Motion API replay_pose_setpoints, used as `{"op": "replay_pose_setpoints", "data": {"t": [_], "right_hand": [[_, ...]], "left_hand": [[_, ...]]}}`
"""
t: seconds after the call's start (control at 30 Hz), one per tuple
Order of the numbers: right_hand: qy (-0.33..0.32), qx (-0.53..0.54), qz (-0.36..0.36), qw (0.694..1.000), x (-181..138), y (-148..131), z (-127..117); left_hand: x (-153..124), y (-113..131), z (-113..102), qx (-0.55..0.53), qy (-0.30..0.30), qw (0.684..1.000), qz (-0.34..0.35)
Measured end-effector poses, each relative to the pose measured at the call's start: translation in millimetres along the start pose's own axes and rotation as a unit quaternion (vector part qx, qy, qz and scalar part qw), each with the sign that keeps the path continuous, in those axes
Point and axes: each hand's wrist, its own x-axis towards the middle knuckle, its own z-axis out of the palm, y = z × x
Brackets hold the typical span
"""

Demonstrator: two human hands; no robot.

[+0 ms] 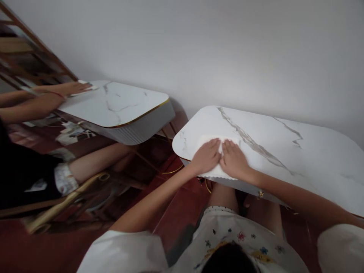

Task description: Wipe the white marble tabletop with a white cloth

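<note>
Two hands, left hand (207, 156) and right hand (234, 159), press flat, fingers spread, side by side on a white cloth (212, 141). With the bench (298, 151) edge just under the wrists, the cloth could slide off if pulled nearer.

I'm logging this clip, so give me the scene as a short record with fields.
left hand: flat on the white cloth, palm down
right hand: flat on the same cloth, touching the left hand
cloth: at the near corner of the marble-look table
second table: to the left, gold-edged
co-worker's hand: on the second table's far edge
backdrop: plain white wall
</note>
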Motion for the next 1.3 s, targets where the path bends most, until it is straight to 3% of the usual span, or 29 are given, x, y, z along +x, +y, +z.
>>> {"op": "replay_pose_setpoints", "data": {"t": [0.13,0.23,0.37,0.47,0.77,1.0,1.13,1.3], "right_hand": [[-0.048,0.018,-0.009,0.999,71,-60,28],[-0.053,0.01,-0.009,0.999,115,-84,40],[-0.046,0.009,-0.014,0.999,165,-74,51],[-0.054,-0.003,-0.008,0.999,199,-46,56],[-0.034,-0.05,0.054,0.997,276,52,66],[-0.015,-0.092,0.11,0.99,279,114,52],[-0.008,-0.112,0.17,0.979,252,124,39],[-0.02,-0.117,0.185,0.976,214,92,34]], "left_hand": [[-13,-80,-5,0.058,0.038,0.993,-0.093],[-5,-139,3,0.09,0.094,0.989,-0.063],[33,-199,16,0.128,0.135,0.982,0.046],[77,-219,20,0.148,0.13,0.979,0.061],[213,-216,14,0.143,0.12,0.982,0.02],[280,-174,13,0.1,0.138,0.984,0.047],[289,-145,19,0.105,0.141,0.978,0.109],[252,-138,24,0.135,0.122,0.968,0.173]]}}
